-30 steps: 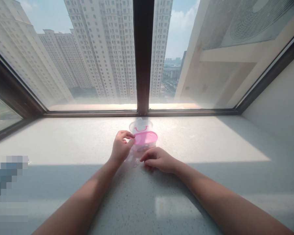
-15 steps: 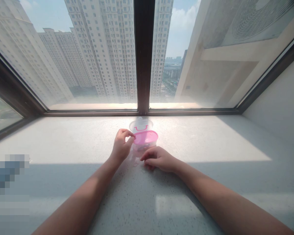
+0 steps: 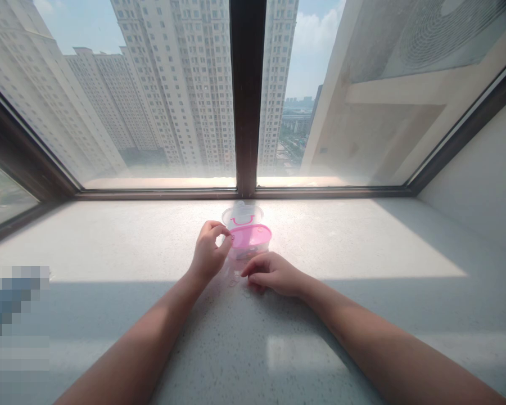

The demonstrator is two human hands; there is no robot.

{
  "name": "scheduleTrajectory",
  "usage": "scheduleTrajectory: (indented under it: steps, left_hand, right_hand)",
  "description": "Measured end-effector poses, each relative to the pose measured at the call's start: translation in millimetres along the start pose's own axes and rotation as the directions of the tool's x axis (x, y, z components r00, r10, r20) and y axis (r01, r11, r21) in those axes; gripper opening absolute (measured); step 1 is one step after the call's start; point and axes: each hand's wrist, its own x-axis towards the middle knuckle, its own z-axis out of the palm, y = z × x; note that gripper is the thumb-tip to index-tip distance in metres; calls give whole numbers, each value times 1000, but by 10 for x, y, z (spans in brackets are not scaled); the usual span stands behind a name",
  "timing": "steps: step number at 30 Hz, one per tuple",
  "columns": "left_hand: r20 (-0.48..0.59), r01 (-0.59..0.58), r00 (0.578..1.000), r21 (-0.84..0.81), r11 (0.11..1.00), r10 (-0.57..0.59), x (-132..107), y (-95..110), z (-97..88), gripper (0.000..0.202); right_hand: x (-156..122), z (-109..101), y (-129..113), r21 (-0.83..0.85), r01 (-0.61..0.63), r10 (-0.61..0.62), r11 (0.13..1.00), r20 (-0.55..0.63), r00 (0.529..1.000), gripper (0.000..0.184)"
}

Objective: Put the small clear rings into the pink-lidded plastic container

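Observation:
An oval clear box with a pink lid (image 3: 255,235) sits near the window side of the sill. My left hand (image 3: 208,247) is at the lid's left edge, thumb and forefinger closed in a pinch on a small ring-shaped piece (image 3: 232,237), too small to make out well. In front of the box, my right hand (image 3: 274,273) rests on the sill with fingers loosely bent and apart; nothing shows in it, though its palm side is hidden. Just left of its fingertips lie several small clear rings (image 3: 235,281), faint against the stone.
Behind the pink lid is a clear oval lid or tub with a pink handle (image 3: 242,220). The speckled white sill (image 3: 219,349) runs up to the dark window frame (image 3: 248,112). A blurred-out patch (image 3: 12,304) covers the left edge.
Almost nothing differs. My left fingers have shifted very slightly at the lid's edge; the right hand and the box stay where they were.

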Motion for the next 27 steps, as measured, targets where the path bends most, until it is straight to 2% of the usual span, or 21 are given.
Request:
scheduleTrajectory:
  steps: [4, 8, 12, 17, 22, 24, 27]
  left_hand:
    - [-7, -28, 1000, -9, 1000, 28, -7, 44, -41, 12]
    - [6, -67, 998, -7, 998, 67, -25, 61, -49, 25]
    - [7, -58, 998, 25, 998, 57, -40, 43, -31, 32]
    - [0, -53, 999, 55, 997, 53, -30, 40, -41, 30]
    - [12, -85, 996, 37, 996, 84, -43, 43, -76, 18]
    - [32, -63, 998, 20, 998, 62, -65, 24, -73, 39]
    - [77, 37, 996, -20, 999, -36, -99, -20, -42, 73]
  right_hand:
    - [3, -4, -6, 10, 4, -4, 1000, 1, 1000, 18]
    - [2, -1, -12, 10, 2, -2, 1000, -2, 1000, 19]
    - [4, 3, -6, 2, 7, -7, 1000, 1, 1000, 19]
    - [1, 3, -5, 3, 7, -7, 1000, 5, 1000, 19]
    - [-16, 12, -38, -24, 19, -19, 1000, -31, 999, 16]
    - [-24, 21, -52, -78, 47, -52, 996, -62, 997, 15]
    - [-35, 44, -58, -174, 142, -158, 975, -82, 984, 14]
